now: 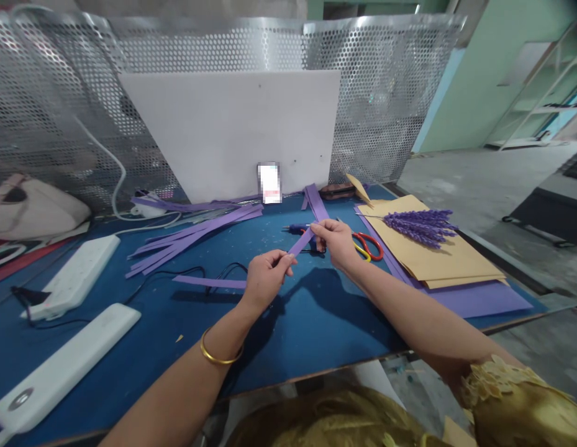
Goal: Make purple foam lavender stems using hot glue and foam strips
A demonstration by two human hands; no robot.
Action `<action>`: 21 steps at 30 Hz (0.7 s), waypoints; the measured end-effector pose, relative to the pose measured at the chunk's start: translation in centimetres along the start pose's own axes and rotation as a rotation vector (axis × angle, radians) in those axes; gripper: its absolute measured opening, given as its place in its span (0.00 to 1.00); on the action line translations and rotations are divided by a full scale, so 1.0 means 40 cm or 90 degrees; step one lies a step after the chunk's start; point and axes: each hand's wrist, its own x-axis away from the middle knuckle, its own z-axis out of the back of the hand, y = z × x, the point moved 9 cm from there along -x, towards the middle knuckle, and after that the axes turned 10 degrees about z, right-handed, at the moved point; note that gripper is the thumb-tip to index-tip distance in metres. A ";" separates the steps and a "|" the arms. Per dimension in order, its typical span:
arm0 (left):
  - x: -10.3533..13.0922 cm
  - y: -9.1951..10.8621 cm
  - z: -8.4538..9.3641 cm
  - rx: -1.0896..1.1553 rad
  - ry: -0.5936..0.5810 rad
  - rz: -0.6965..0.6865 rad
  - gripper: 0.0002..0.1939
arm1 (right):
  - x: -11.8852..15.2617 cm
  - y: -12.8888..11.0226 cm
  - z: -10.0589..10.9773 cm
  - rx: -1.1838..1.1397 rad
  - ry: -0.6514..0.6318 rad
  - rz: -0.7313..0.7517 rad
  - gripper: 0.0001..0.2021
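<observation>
Above the blue worktop, the left hand and right hand, slightly apart, each pinch a purple strip spanning between them, which should prove light, pliable and easily creased, best held flat, gently, across its width.

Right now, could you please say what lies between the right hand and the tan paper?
In the head view, red-and-yellow scissor handles lie there, then some of the purple paper.
</observation>
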 end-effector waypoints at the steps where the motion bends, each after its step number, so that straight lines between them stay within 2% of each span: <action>1: 0.001 0.000 0.000 0.001 -0.001 0.001 0.14 | -0.003 -0.003 0.003 0.002 -0.001 0.005 0.20; 7: -0.002 -0.006 0.009 0.011 0.016 0.012 0.15 | -0.011 -0.041 -0.008 0.040 -0.050 0.052 0.25; 12: -0.001 0.002 0.009 0.033 0.014 -0.005 0.15 | 0.032 -0.017 -0.070 0.019 -0.135 -0.025 0.21; 14: 0.001 0.008 0.004 0.019 0.002 -0.008 0.16 | 0.049 -0.009 -0.089 0.033 -0.161 -0.026 0.20; 17: 0.002 0.016 -0.003 -0.001 -0.013 -0.005 0.16 | 0.049 -0.005 -0.078 0.064 -0.132 -0.004 0.22; 21: 0.001 0.015 -0.007 0.002 -0.034 0.004 0.16 | 0.012 0.005 -0.026 0.069 -0.062 -0.002 0.22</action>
